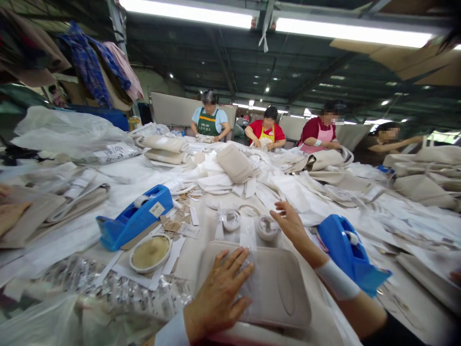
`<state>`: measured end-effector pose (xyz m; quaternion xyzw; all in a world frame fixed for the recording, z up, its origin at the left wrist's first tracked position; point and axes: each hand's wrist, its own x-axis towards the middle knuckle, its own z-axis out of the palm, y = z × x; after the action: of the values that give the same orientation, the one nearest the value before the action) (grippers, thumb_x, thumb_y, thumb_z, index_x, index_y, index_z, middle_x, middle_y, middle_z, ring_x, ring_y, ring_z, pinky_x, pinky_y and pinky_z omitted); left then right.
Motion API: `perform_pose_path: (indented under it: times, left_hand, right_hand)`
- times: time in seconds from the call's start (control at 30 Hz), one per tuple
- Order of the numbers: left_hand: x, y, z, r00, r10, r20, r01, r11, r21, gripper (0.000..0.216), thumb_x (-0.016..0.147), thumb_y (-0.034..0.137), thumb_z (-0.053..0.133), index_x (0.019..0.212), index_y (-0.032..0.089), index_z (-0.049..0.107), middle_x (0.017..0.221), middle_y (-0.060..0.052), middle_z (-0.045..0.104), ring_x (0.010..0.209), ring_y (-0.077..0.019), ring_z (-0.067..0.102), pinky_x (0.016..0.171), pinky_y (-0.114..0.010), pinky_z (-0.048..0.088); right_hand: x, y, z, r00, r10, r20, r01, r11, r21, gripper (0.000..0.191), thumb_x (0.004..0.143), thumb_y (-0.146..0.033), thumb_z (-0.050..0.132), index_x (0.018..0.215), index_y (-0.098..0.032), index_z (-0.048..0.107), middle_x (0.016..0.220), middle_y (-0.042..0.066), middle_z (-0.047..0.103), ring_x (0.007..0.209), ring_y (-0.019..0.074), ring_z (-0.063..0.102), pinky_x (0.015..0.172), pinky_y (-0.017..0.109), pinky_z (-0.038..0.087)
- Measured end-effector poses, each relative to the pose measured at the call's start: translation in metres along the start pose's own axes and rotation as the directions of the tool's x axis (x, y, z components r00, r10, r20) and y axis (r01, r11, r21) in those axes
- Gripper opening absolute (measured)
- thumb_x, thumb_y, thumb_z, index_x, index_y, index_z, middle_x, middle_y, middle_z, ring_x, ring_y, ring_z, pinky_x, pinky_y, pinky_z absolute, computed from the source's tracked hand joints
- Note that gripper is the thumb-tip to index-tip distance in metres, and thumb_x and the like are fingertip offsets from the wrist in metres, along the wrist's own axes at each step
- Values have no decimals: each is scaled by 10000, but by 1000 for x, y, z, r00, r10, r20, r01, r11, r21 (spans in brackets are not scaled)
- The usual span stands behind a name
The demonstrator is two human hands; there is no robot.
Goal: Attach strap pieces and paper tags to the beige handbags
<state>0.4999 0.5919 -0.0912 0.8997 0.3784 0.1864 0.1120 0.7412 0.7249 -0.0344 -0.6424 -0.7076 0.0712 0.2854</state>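
Note:
My left hand (218, 294) lies flat, fingers spread, on a beige pouch (277, 288) in front of me, pressing a clear plastic strip (248, 259) against it. My right hand (290, 222) reaches forward past the pouch, fingers curled loosely near a small roll of clear tape (267, 227); whether it grips anything is unclear. A second tape roll (231, 220) lies just left of it. A white band wraps my right wrist.
A blue tape dispenser (135, 217) stands left, another (348, 252) right of my forearm. A round dish of tan material (150, 252) sits near left. Foil packets (108, 288), beige bags and white cloth cover the table. Several people work at the far side (266, 129).

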Motion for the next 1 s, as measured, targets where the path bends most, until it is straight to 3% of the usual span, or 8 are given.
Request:
perform_pose_path:
  times: [0.07,0.13,0.23,0.33,0.57,0.77,0.87,1.0]
  left_hand:
    - [0,-5,1,997,-38,-73,32,996,-89,576,807,190,600,1363,265,470,1579,-51,279,1456,-263,246,1170,-545,263]
    - [1,-15,4,961,-148,-234,113,981,-156,455,843,148,516,1289,239,531,1555,-61,325,1445,-239,273,1164,-508,303]
    - [7,-35,10,814,-383,-437,316,923,-221,465,866,161,445,1329,144,482,1500,-157,382,1415,-273,323,1152,-546,308]
    - [12,-53,12,760,-528,-379,419,844,-335,524,873,272,466,1361,86,428,1402,-209,484,1328,-311,448,1109,-569,359]
    - [-9,-51,3,781,-560,-276,417,796,-438,535,875,347,490,1362,127,456,1389,-157,527,1314,-284,487,1122,-502,376]
    - [-36,-49,-11,826,-529,-192,481,841,-247,579,877,401,481,1376,110,450,1416,-190,496,1333,-343,456,1116,-564,363]
    - [-11,-44,-36,870,-430,-240,435,900,-35,619,850,345,504,1395,64,418,1464,-236,415,1376,-378,379,1119,-596,337]
    - [68,-8,-64,973,-47,-224,75,990,120,543,876,130,399,1419,127,397,1480,-157,422,1399,-257,355,1162,-516,308]
  right_hand:
    - [-34,18,-2,994,104,32,-107,987,122,583,929,-486,355,1333,-69,393,1196,217,599,994,235,656,811,352,529]
    - [-66,32,1,939,280,201,-339,857,387,781,861,-591,450,1426,-67,322,1285,239,563,1106,271,630,899,375,515]
    - [-98,36,5,871,366,328,-487,726,486,874,800,-663,512,1471,-135,326,1389,187,519,1253,303,534,1057,424,417]
    - [-107,25,4,878,397,266,-478,729,490,866,777,-689,511,1455,-163,389,1513,120,391,1402,294,348,1163,423,286]
    - [-124,8,-2,867,390,310,-498,691,524,869,765,-688,504,1435,-139,432,1509,107,400,1399,294,355,1160,407,306]
    - [-151,5,-4,861,396,320,-509,663,548,886,759,-643,515,1457,-112,388,1509,121,397,1403,283,348,1186,393,242]
    - [-157,8,-7,874,386,295,-485,645,591,921,696,-578,604,1443,-81,396,1445,172,469,1334,316,441,1142,415,321]
    - [-157,14,-10,857,393,333,-513,592,621,982,620,-532,680,1444,-87,387,1344,193,551,1216,332,545,1026,416,439]
